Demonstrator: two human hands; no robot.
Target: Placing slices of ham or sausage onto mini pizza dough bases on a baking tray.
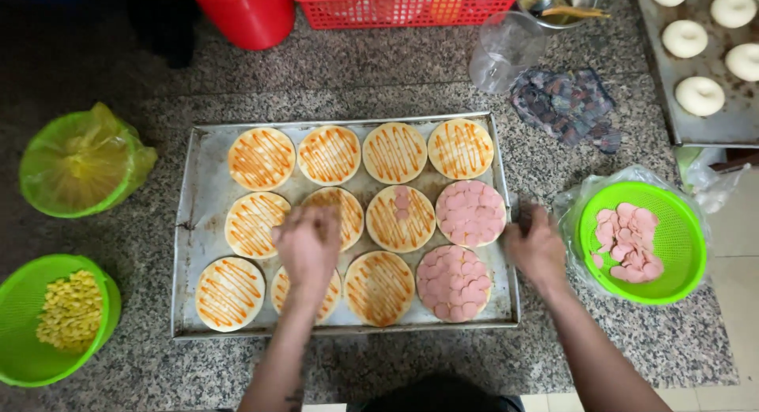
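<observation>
Twelve dough rounds point(262, 158) on tray point(199, 192), two fully sausage-covered point(470, 213).

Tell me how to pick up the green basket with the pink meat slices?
Grip the round green plastic strainer basket by its raised rim, one hand on each side, coming from above. The thin pink sausage slices lie loose inside, so keep it level. The right hand is nearest.
</observation>
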